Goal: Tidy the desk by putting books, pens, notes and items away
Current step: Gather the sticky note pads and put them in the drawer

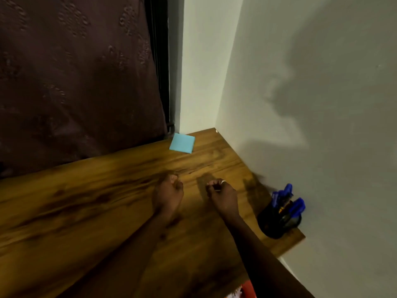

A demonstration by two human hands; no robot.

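A light blue pad of sticky notes (182, 143) lies at the far corner of the wooden desk (86, 201), by the curtain. A black pen holder (277, 220) with several blue-capped pens stands at the desk's right edge against the wall. My left hand (168, 193) hovers over the middle of the desk, its fingers curled into a loose fist with nothing seen in it. My right hand (222, 194), with a ring on one finger, is beside it with fingers curled; a small dark thing may sit between its fingertips, too blurred to name.
A dark brown patterned curtain (75, 78) hangs along the desk's far edge. White walls (300, 104) close off the corner and the right side. Something red and white (247, 290) shows below the desk's near right edge.
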